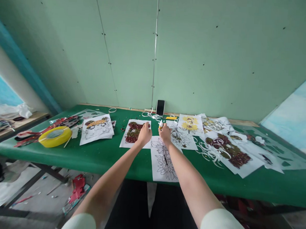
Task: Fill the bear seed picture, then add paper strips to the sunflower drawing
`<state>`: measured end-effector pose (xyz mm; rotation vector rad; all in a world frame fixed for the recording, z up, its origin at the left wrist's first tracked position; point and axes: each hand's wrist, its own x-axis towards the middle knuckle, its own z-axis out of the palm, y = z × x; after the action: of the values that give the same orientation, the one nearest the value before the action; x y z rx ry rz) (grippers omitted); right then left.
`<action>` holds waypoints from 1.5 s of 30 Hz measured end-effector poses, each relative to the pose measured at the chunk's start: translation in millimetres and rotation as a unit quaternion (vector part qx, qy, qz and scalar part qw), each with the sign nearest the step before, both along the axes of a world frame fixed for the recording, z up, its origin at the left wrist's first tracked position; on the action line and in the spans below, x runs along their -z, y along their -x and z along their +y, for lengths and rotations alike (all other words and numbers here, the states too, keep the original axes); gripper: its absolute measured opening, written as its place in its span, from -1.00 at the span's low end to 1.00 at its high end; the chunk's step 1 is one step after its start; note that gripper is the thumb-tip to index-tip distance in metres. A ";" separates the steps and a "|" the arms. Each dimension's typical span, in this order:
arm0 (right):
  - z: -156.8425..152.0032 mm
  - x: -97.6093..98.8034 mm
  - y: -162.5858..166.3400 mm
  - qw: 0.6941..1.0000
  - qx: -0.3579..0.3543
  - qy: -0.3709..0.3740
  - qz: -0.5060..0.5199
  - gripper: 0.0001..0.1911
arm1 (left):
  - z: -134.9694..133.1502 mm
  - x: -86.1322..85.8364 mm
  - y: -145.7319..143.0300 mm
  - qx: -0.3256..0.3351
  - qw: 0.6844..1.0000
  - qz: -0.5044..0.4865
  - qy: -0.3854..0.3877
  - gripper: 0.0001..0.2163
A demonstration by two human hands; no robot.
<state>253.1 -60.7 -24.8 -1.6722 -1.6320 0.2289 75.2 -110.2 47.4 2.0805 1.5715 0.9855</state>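
Note:
Both my arms reach out over a green table point(101, 156). My left hand point(143, 134) rests with curled fingers on a white sheet bearing a red and dark bead picture point(132, 132). My right hand point(164, 133) is closed around a small white glue bottle point(161, 124) with a yellow band, held upright just above the sheets. Below both hands lies a black-and-white flower line drawing point(163, 160), with a dark thin tool on it.
A yellow tape roll point(55, 136) and red scraps lie at the left. A bear drawing point(97, 128) sits left of the bead sheet. Sunflower sheets point(190, 124), more bead pictures point(231, 152) and white paper strips cover the right. A phone point(160, 107) leans on the green wall.

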 end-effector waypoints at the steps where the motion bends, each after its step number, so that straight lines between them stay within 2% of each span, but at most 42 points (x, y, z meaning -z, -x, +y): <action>1: 0.5 -0.2 -0.1 1.000 0.008 0.002 -0.005 -0.76 | 12.8 -5.1 -10.3 0.005 0.999 -0.019 0.027 -0.45; 4: 2.7 -0.9 0.4 1.000 0.023 0.008 -0.019 -0.78 | 42.4 -14.1 -35.1 0.002 0.994 -0.055 0.093 -0.38; 7: 5.9 -0.7 1.6 0.999 0.026 0.014 -0.025 -0.76 | 58.9 -14.1 -48.0 0.000 0.982 -0.079 0.173 -0.28; 10: 9.1 0.8 2.7 0.999 0.024 0.015 -0.023 -0.74 | 62.0 -10.7 -49.7 0.017 0.975 -0.093 0.203 -0.26; 14: 10.2 2.0 2.9 1.000 0.021 0.009 -0.013 -0.72 | 49.4 -14.1 -39.5 -0.008 0.978 -0.086 0.188 -0.41; 17: 8.3 1.0 2.7 1.000 0.017 0.002 -0.006 -0.72 | 35.0 -24.7 -26.7 -0.039 0.986 -0.063 0.151 -0.51; 21: 4.8 -1.1 3.3 1.000 0.009 -0.007 0.003 -0.73 | 18.0 -39.5 -9.5 -0.039 0.993 -0.010 0.107 -0.53; 25: 1.9 -2.7 3.8 1.000 0.008 -0.012 -0.005 -0.72 | 4.9 -53.3 11.4 -0.071 0.994 0.078 0.005 -0.49; 29: -0.8 -4.6 4.3 1.000 0.005 -0.012 -0.013 -0.74 | -5.4 -77.1 50.8 -0.157 0.981 0.048 -0.104 -0.40; 32: -1.8 -6.1 5.1 1.000 0.012 -0.007 -0.028 -0.76 | -14.4 -99.1 89.4 -0.276 0.944 0.026 -0.180 -0.30; 34: -1.5 -6.6 5.5 0.999 0.018 -0.001 -0.038 -0.78 | -21.6 -111.3 112.8 -0.337 0.919 0.009 -0.203 -0.27; 37: -0.6 -6.9 5.6 0.998 0.022 0.004 -0.051 -0.79 | -32.4 -122.0 138.0 -0.354 0.920 -0.001 -0.167 -0.33; 40: -1.1 -7.4 5.5 0.998 0.019 0.001 -0.058 -0.79 | -39.3 -123.0 151.4 -0.344 0.930 0.000 -0.130 -0.35; 42: -2.3 -8.5 5.4 0.998 0.017 0.001 -0.060 -0.79 | -39.7 -119.8 155.7 -0.316 0.945 -0.009 -0.087 -0.33; 45: -4.1 -10.1 5.3 0.998 0.019 0.005 -0.061 -0.78 | -35.8 -112.9 157.1 -0.240 0.969 -0.052 -0.014 -0.46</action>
<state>247.8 -64.8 -14.7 -1.7534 -1.6890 0.1175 -81.9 -146.0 160.3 1.6602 2.0642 1.2543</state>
